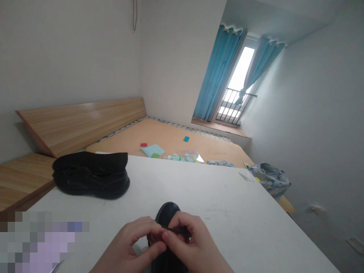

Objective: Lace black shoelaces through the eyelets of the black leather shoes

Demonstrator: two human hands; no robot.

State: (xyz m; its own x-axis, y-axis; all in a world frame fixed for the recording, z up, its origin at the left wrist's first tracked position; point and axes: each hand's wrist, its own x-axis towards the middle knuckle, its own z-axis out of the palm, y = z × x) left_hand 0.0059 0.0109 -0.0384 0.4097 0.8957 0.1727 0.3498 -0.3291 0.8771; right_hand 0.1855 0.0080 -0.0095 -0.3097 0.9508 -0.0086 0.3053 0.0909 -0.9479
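Observation:
A black shoe (167, 212) with a shiny toe points away from me at the near edge of the white table (216, 201); my hands cover much of its upper. A thin dark shoelace (172, 229) runs across the shoe between my fingers. My left hand (139, 239) curls at the left of the shoe, its fingertips closed around one end of the lace. Over the shoe's right side, my right hand (192, 237) pinches the lace with thumb and fingers. Another black shoe (93, 182) lies farther left on the table, with a dark flap-like piece along its top.
Beyond the table is a bed with an orange-tan surface (127, 138), bearing a light blue packet (153, 150), plastic packages and a coiled pale cable (224, 163). A bag (270, 176) stands at the right edge. A blurred patch (48, 246) covers the lower left.

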